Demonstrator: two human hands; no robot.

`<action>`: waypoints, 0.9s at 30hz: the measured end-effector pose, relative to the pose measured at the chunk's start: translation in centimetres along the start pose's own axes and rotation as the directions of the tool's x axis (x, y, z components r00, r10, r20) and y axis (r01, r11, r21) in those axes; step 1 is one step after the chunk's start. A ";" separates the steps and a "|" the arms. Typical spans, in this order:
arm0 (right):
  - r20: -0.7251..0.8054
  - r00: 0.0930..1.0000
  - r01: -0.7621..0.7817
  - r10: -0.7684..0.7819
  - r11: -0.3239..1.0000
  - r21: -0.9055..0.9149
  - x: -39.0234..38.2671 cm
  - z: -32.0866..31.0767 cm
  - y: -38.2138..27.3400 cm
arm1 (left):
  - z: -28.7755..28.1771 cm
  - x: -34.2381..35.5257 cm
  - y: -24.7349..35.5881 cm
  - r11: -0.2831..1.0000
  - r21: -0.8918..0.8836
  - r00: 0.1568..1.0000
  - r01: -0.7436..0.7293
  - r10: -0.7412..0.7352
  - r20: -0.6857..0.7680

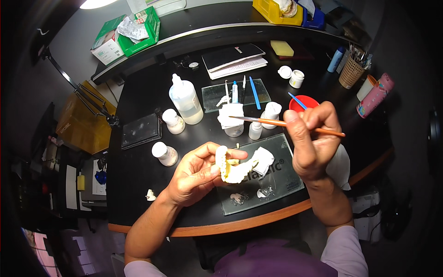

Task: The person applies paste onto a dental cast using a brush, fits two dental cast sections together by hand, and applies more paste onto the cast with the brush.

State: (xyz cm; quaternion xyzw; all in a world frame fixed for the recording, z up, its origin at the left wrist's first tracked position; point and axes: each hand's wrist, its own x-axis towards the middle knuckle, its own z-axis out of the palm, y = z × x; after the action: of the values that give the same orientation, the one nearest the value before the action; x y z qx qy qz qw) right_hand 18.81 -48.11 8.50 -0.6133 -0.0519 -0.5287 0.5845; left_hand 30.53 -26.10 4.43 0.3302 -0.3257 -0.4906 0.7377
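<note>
My left hand [190, 179] grips a pale yellow dental cast [237, 174], curved like a tooth arch, between thumb and fingers above the glass slab [281, 191]. To the right and higher, my right hand [314, 145] pinches a thin paintbrush [273, 122] with an orange-brown handle. Its dark tip points left, over a jar topped with folded white tissue [230, 114], apart from the cast. Beside the cast's right end is a folded white pad [263, 160]. On the slab lie a pinkish smear of powder or paste [237, 198] and a whitish one [265, 192].
A clear squeeze bottle [186, 102] and small white-capped bottles [165, 154] stand left. Behind the tissue jar, a second glass plate [210, 98] carries tools and a small tube. A red bowl [302, 102] sits behind my right hand; a wooden edge [226, 229] borders the black desk.
</note>
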 end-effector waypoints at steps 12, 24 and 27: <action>0.227 0.894 -0.439 0.387 0.860 0.261 -0.4 -1.5 0.4 | -1.5 -0.4 1.1 0.940 0.288 0.982 -0.182 0.187 0.010; 0.523 0.823 -0.375 0.223 0.904 0.205 -2.7 0.3 0.4 | -1.5 -2.0 1.4 0.911 0.353 0.971 -0.211 0.237 -0.031; 0.552 0.814 -0.257 0.178 0.964 0.068 -3.2 0.9 0.9 | -1.5 -2.0 1.7 0.903 0.397 0.975 -0.162 0.208 -0.076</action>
State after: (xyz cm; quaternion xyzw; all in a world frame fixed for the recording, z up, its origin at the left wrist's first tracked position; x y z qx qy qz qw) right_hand 18.54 -45.86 5.86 -0.6969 -0.1810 -0.2584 0.6441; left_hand 32.00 -23.45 4.57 0.4652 -0.4027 -0.3237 0.7187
